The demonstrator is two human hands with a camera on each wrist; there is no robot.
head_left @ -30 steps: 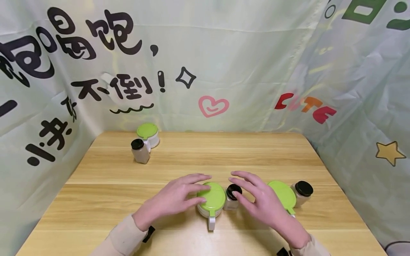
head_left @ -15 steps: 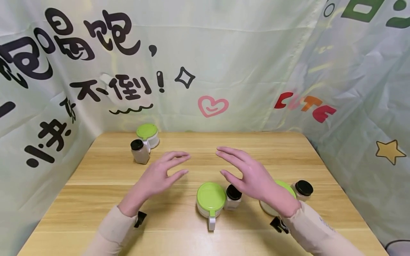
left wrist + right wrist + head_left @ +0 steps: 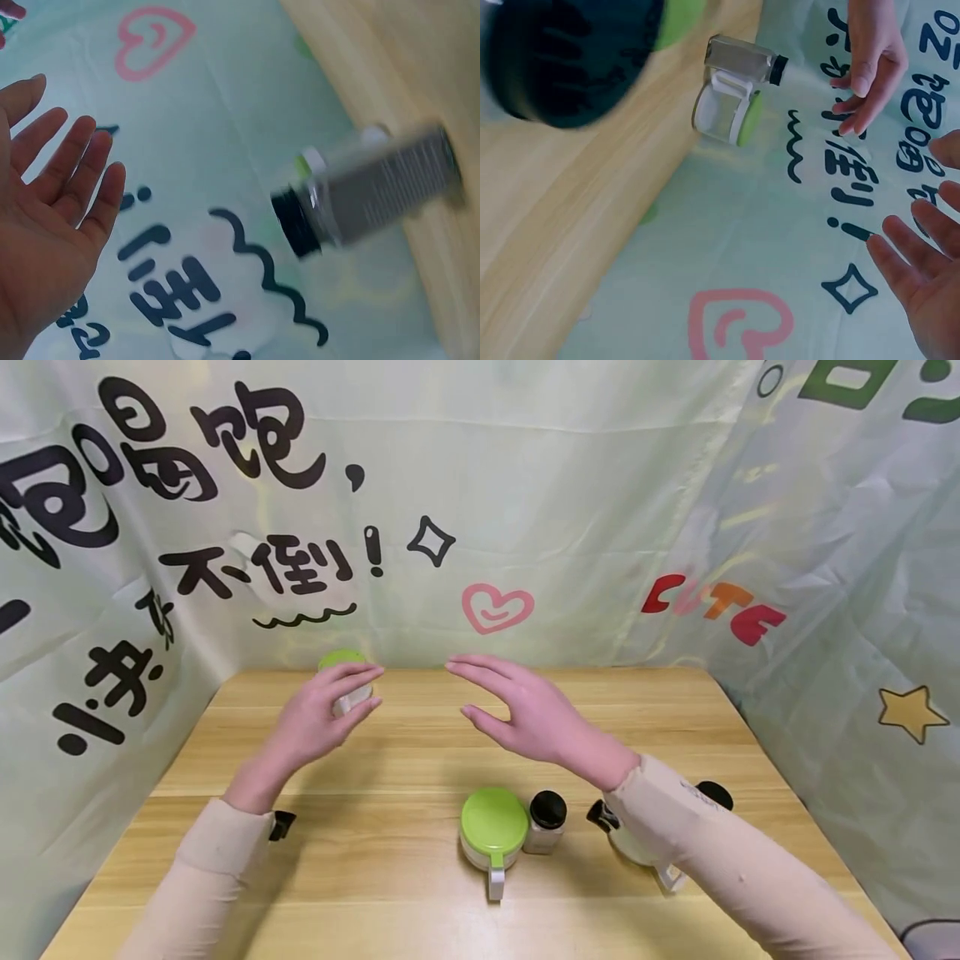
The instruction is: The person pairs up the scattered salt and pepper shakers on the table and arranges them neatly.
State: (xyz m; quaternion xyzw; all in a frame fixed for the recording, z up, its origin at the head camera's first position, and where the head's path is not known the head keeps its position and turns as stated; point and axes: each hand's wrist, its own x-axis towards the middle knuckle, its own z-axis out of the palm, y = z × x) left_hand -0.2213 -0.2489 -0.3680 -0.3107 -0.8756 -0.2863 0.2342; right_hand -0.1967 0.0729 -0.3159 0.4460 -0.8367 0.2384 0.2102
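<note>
My left hand [image 3: 318, 714] is raised at the back left, fingers extended and holding nothing. In the head view it overlaps a white jar with a green lid [image 3: 342, 657] and hides the black-capped bottle beside that jar. The left wrist view shows this bottle [image 3: 382, 187] apart from the palm. Both stand side by side in the right wrist view, the green-lidded jar [image 3: 724, 116] having a white handle. Further right, my right hand [image 3: 528, 710] hovers above the table's back half, fingers stretched toward the left hand, gripping nothing.
Front centre, a green-lidded jar [image 3: 494, 822] with a handle stands close beside a black-capped bottle [image 3: 547, 822]. On the right, my right sleeve [image 3: 720, 852] mostly covers another jar [image 3: 633, 847] and a bottle with a black cap [image 3: 715, 793]. A printed cloth [image 3: 600, 527] hangs behind the wooden table.
Both hands have risen from around the front centre jar and bottle and moved toward the back left, spreading apart. The jars and bottles have stayed in place.
</note>
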